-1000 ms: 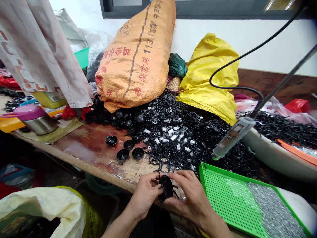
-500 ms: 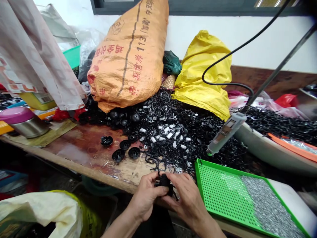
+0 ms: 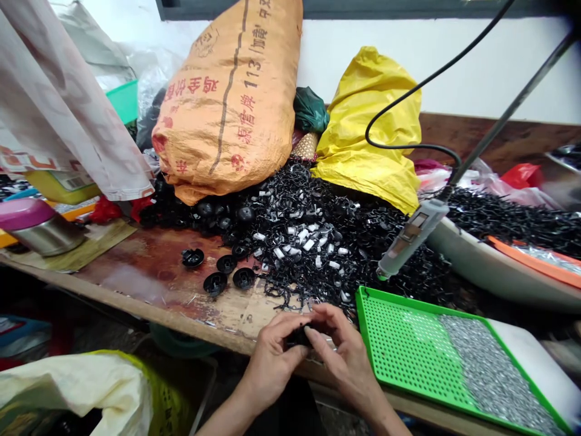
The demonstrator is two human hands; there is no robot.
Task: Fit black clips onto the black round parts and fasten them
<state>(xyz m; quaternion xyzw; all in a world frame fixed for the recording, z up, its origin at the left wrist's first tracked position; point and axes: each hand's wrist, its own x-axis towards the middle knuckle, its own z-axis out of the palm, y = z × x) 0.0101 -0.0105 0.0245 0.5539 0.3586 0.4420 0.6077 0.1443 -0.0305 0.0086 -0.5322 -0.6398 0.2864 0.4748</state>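
Black part [image 3: 297, 337] sits clamped between left fingers [image 3: 296, 355], touching right fingers [image 3: 320, 345], their grip unclear

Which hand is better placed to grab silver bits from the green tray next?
Probably the right hand: it is nearer the green tray, while the left hand is farther from the silver bits. Both hands touch a black part, so the right might have to leave it first.

Held part [image 3: 298, 336]: plastic by look; round cups [image 3: 215, 283]: glossy plastic; counter [image 3: 149, 257]: wood, worn, scuffed; orange sack [image 3: 227, 115]: woven plastic, creased; yellow sack [image 3: 370, 127]: crinkled plastic; tray [image 3: 403, 351]: smooth perforated plastic; small pieces [image 3: 499, 369] in it: bright metal; flask [image 3: 49, 234]: shiny metal, smooth plastic lid [image 3: 26, 213]
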